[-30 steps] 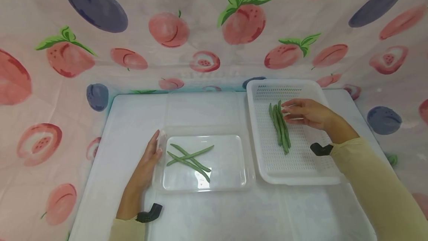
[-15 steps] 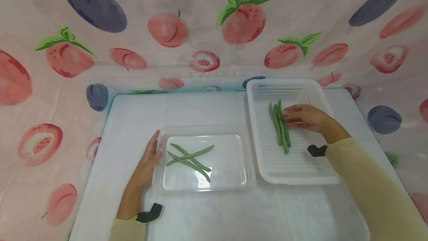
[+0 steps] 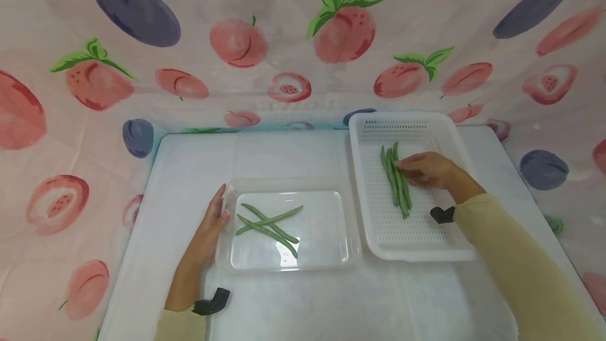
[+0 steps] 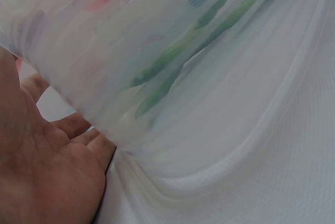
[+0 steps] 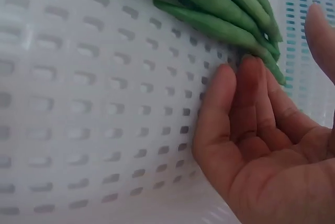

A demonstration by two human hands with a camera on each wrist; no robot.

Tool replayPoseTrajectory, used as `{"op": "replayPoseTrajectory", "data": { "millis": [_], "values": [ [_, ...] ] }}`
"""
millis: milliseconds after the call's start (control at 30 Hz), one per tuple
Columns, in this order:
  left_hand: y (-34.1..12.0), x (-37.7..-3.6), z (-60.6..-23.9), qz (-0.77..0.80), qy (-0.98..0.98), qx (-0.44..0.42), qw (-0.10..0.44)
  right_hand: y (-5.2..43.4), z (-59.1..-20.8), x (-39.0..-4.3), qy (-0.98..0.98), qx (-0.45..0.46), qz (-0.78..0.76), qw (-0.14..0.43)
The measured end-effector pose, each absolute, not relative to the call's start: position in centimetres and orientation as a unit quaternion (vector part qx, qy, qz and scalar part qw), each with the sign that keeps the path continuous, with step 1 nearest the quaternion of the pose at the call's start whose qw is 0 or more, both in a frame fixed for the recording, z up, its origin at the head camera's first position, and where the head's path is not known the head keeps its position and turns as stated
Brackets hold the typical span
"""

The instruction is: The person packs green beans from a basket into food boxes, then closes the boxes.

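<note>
Left hand [image 3: 206, 233], fingers loosely extended, rests against the left side of a clear container [image 3: 324, 230] where three slim green beans [image 3: 271, 221] lie crossed; rightward, a white basket [image 3: 402, 254] holds a bunch of beans [image 3: 396, 186] (smooth, gently curved, tapered), touched from its right by the right hand [image 3: 432, 169], fingers relaxed, thumb apart.

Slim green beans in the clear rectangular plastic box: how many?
3: one slim green bean crosses the other two, a farther bean and a nearer bean, all inside the clear rectangular plastic box. None looks hidden.
</note>
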State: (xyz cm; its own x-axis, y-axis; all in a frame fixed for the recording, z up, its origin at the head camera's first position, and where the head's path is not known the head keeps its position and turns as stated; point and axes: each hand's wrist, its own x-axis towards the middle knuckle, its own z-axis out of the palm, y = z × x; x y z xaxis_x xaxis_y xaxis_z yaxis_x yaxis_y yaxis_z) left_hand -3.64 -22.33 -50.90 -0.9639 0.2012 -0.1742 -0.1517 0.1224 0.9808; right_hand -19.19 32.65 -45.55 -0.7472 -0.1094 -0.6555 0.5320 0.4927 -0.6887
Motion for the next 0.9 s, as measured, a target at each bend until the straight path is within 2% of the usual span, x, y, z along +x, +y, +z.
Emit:
{"op": "replayPoseTrajectory", "data": {
  "millis": [433, 900],
  "values": [
    [-22.3, -3.6, -50.8, 0.665, 0.735, 0.019, 0.134, 31.7, -46.3, -19.1, 0.861, 0.107, -0.387, 0.313],
    [-22.4, -3.7, -51.0, 0.674, 0.726, 0.02, 0.136, 32.4, -46.7, -19.2, 0.847, 0.092, -0.421, 0.312]
  ]
}}
